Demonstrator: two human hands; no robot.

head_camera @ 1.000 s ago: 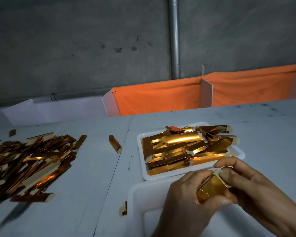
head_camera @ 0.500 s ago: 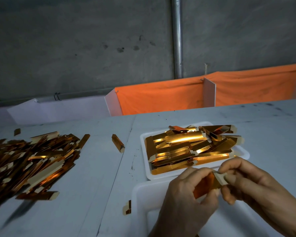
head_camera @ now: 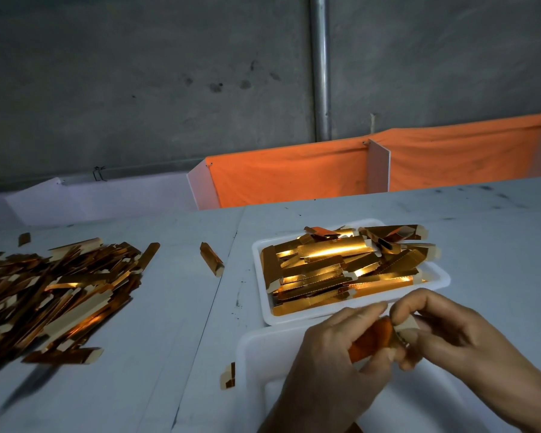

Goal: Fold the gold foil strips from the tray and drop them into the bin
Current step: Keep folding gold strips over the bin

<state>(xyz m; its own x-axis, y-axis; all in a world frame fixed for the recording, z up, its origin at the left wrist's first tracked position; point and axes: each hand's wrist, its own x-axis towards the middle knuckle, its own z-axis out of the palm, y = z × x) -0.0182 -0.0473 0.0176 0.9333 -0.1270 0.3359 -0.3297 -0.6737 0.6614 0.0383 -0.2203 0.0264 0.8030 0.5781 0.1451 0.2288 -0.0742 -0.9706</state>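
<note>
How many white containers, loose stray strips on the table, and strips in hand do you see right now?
White containers: 2, the tray and the bin
Stray single strips on the table: 3
Strip held in both hands: 1
Total: 6
The heaps are too tangled to count.

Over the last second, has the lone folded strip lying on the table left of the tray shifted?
No. The lone strip lies at the same gap and angle to the left rim of the tray as before.
</note>
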